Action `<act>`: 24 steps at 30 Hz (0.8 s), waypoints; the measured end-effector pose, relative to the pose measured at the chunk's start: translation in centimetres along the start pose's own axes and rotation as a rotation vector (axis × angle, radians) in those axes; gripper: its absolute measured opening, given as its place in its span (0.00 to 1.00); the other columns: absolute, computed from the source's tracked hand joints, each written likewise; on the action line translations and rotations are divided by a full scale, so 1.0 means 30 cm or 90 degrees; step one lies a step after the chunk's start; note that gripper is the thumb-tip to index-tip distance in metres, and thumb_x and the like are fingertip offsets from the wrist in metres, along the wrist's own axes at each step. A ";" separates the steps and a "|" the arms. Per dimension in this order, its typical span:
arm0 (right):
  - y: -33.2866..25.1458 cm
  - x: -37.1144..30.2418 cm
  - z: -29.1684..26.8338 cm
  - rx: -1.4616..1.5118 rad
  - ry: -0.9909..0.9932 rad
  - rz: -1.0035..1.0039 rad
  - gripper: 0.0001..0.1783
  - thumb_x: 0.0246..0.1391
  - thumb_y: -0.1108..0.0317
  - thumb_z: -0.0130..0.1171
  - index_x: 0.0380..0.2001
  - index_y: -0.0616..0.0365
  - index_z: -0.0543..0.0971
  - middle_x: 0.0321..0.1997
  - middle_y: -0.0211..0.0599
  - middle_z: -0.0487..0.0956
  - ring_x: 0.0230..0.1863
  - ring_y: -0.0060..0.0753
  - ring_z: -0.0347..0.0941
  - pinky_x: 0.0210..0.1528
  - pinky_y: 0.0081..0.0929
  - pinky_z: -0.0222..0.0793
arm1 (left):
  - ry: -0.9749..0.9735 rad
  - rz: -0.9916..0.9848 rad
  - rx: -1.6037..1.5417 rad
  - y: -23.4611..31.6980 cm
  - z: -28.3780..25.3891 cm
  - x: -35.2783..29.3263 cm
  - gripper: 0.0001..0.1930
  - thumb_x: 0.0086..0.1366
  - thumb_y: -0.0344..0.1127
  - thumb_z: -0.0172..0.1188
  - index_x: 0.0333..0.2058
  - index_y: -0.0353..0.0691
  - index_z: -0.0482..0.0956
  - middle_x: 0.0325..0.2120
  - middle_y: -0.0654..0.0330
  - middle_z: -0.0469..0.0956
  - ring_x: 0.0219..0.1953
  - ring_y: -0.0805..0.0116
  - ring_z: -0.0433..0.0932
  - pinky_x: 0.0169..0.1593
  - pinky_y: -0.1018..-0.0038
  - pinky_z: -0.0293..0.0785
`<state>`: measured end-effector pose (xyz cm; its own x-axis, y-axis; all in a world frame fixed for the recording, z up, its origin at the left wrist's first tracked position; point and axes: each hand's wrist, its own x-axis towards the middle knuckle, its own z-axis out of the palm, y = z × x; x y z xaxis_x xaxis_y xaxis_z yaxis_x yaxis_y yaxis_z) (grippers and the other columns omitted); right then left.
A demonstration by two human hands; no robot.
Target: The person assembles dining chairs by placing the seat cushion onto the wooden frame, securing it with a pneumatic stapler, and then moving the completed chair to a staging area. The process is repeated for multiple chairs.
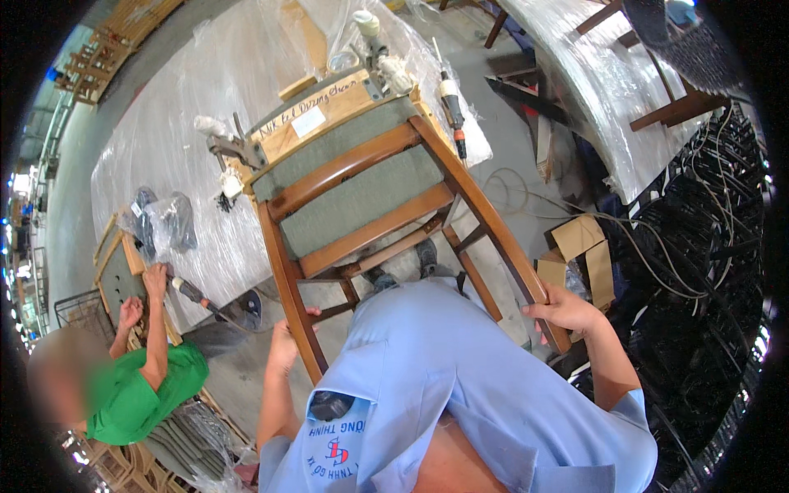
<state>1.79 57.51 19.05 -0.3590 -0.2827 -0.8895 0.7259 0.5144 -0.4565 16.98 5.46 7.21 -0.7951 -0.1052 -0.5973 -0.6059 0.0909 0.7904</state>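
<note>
A brown wooden chair frame (482, 215) is tilted before me, its curved top rail and lower rail at the far end. My left hand (284, 343) is closed round the left post near its close end, fingers partly hidden behind the wood. At the right post's close end, my right hand (565, 311) is wrapped with the thumb on top. The rails lie over or against the grey-green padded face of a wooden jig (316, 117), whose board bears handwriting and a white label. Whether rails and padding touch, I cannot tell.
Toggle clamps (234, 150) flank the jig on a plastic-covered table (181, 107). A power screwdriver (451, 105) lies at its right. Cardboard boxes (579, 238) and loose cables stand right. On the left, a person in green (156, 386) handles a padded wooden piece near another screwdriver (191, 292).
</note>
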 end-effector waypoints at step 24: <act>-0.284 0.058 0.012 0.332 0.025 0.009 0.29 0.62 0.42 0.57 0.50 0.57 0.73 0.27 0.38 0.76 0.17 0.32 0.71 0.19 0.31 0.66 | 0.134 0.014 -0.400 0.153 -0.011 0.037 0.31 0.76 0.56 0.41 0.55 0.26 0.69 0.19 0.57 0.72 0.30 0.61 0.74 0.51 0.60 0.69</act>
<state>-4.81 52.34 21.41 -0.3614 -0.2434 -0.9001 0.9229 0.0438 -0.3825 13.33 5.44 10.21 -0.7454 -0.3075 -0.5915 -0.4072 -0.4925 0.7692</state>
